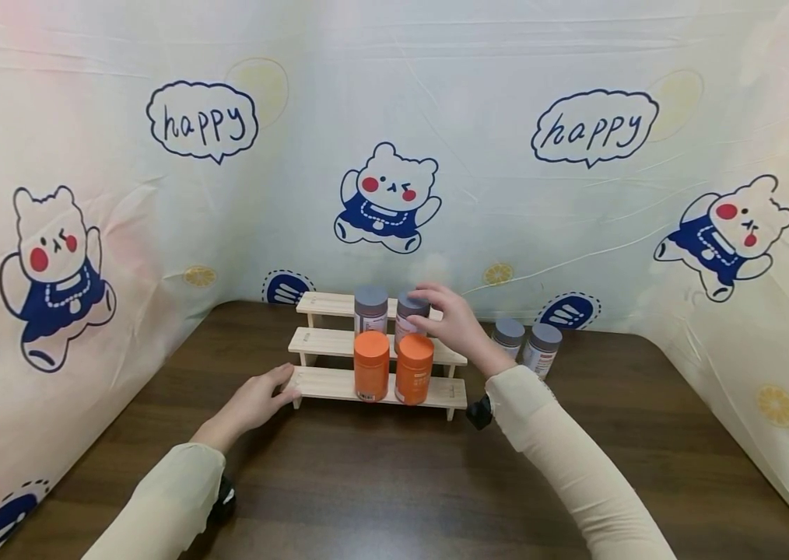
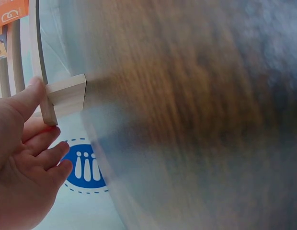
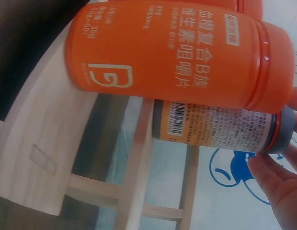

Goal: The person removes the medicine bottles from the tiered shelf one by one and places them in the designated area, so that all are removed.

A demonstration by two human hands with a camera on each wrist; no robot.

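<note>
My right hand [image 1: 456, 320] holds a grey-lidded supplement bottle [image 3: 215, 123] by its lid, thumb and fingers on either side. That bottle stands on the middle step of a three-step wooden display rack [image 1: 324, 341], beside another grey-lidded bottle [image 1: 370, 302]. Two orange bottles stand on the bottom step in front, one at the left [image 1: 370, 369] and one at the right [image 1: 414, 372]. With my left hand [image 1: 256, 400] I grip the left end of the bottom step. In the left wrist view, the thumb lies on one face of the board and fingers on the other.
Two more grey-lidded bottles, one [image 1: 508, 334] slightly behind the other [image 1: 543, 348], stand on the dark wooden table [image 1: 380, 482] right of the rack, near my right forearm. A printed cloth [image 1: 478, 101] hangs behind the table and along both sides.
</note>
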